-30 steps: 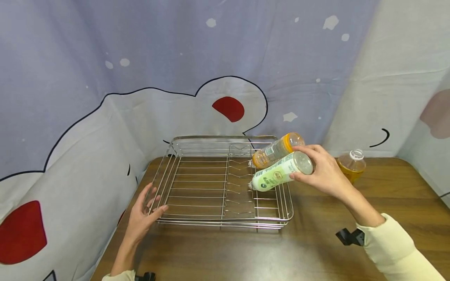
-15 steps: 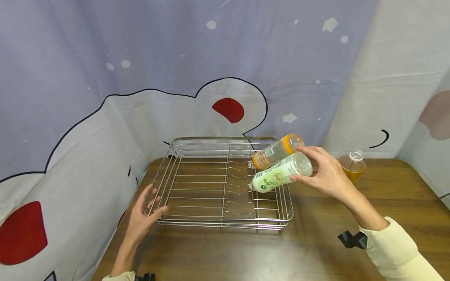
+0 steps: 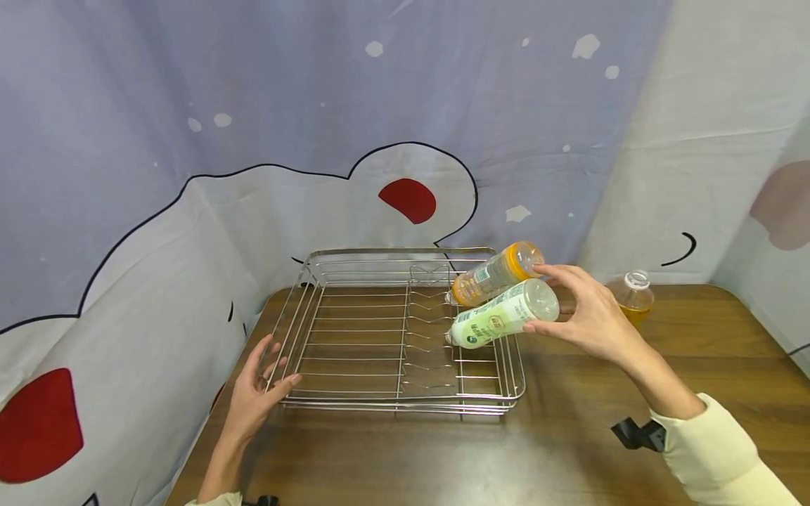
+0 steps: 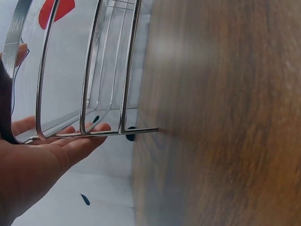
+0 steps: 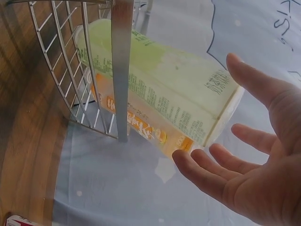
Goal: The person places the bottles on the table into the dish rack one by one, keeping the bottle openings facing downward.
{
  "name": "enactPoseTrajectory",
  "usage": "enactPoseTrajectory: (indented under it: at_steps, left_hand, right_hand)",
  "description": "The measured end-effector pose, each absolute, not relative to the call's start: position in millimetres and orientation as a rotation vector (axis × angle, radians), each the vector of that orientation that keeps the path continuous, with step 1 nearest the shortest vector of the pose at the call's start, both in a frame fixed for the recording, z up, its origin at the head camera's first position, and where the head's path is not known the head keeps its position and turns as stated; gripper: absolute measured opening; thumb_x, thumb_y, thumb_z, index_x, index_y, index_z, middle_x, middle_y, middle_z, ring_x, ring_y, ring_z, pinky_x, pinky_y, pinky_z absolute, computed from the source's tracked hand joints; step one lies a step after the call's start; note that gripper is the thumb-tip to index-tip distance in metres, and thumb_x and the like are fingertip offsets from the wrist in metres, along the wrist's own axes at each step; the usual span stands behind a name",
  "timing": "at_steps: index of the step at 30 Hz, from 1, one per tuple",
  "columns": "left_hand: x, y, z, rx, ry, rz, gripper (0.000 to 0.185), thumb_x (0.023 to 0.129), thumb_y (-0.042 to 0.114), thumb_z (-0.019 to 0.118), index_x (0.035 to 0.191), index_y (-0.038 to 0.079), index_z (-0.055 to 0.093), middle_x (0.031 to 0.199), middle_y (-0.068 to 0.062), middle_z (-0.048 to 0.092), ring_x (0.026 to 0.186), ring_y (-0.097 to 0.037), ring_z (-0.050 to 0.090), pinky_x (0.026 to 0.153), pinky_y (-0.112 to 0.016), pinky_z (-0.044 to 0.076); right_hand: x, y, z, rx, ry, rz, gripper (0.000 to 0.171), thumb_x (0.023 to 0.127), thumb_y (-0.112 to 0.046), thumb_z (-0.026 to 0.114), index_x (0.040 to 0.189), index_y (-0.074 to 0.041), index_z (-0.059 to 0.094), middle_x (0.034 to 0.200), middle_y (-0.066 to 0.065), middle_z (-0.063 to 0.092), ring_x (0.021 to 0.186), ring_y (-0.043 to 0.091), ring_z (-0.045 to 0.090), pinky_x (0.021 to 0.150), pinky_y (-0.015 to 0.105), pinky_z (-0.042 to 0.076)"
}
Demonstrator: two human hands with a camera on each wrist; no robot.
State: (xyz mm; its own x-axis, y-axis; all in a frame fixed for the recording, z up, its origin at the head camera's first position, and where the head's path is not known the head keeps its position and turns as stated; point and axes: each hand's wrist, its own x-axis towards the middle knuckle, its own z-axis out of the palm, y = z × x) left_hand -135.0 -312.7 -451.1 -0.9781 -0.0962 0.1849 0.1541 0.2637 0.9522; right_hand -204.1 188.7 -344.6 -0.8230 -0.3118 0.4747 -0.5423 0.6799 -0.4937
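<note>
Two bottles (image 3: 503, 320) in head view; right hand (image 5: 254, 169) apart, wrist view

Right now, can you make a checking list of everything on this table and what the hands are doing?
Surface: brown wooden table.
Things: green bottle and orange bottle lean, caps down, on the wire rack's right rim.
Clutter: a third bottle stands behind the right hand.
Hands: left hand touches the rack's left corner; right hand open at the green bottle's base.
Cables: nothing seen.
Surroundings: cartoon-print cloth behind.
</note>
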Motion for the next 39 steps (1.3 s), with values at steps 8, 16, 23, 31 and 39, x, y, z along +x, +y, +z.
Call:
enactPoseTrajectory:
  at_steps: [8,16,23,31,39]
  left_hand:
    - [-135.4,-314.0,-452.2,-0.036,-2.337,-1.801,0.086,0.088,-0.002,0.070,0.157,0.006,0.018,0.152,-0.020,0.027,0.121,-0.007,0.048,0.086,-0.014,0.048]
    - [-133.6,-315.4,-450.4,-0.042,-2.356,-1.794,0.087,0.089,-0.001,0.070,0.157,0.006,0.017,0.153,-0.025,0.026,0.118,-0.002,0.048,0.086,-0.013,0.047]
    - [-134.0,-315.2,-449.6,-0.033,-2.383,-1.779,0.088,0.089,0.001,0.070,0.158,0.006,0.016,0.153,-0.026,0.026,0.116,0.001,0.047,0.087,-0.012,0.046]
    - [-133.0,-315.6,-448.6,-0.003,-2.414,-1.761,0.090,0.089,0.004,0.071,0.159,0.011,0.015,0.154,-0.025,0.027,0.124,-0.014,0.047,0.089,-0.012,0.045]
    - [-132.8,-315.2,-447.0,-0.023,-2.422,-1.772,0.091,0.090,0.004,0.070,0.159,0.011,0.012,0.156,-0.026,0.025,0.135,-0.047,0.034,0.091,-0.009,0.041]
  right_hand:
    - [-196.5,204.9,-332.7,0.629,-2.544,1.006,0.085,0.064,-0.019,0.095,0.138,-0.006,0.053,0.129,0.017,0.054,0.105,0.035,0.061,0.072,0.027,0.058]
    - [-186.3,254.3,-309.0,0.351,-2.357,1.245,0.078,0.069,0.002,0.088,0.138,-0.013,0.056,0.124,-0.007,0.055,0.091,-0.006,0.061,0.076,0.007,0.048]
    - [-185.6,311.5,-328.1,0.111,-2.334,1.305,0.074,0.080,-0.001,0.081,0.145,-0.017,0.047,0.129,-0.009,0.050,0.105,-0.005,0.051,0.078,0.002,0.043]
    - [-189.9,349.7,-391.5,-0.005,-2.639,1.311,0.091,0.091,-0.023,0.074,0.159,-0.014,0.015,0.156,0.028,0.023,0.142,0.034,0.027,0.099,0.014,0.037]
    - [-199.3,352.4,-430.7,0.042,-2.769,1.427,0.099,0.092,-0.023,0.072,0.154,0.006,0.001,0.150,0.042,0.014,0.131,0.061,0.024,0.095,0.071,0.033]
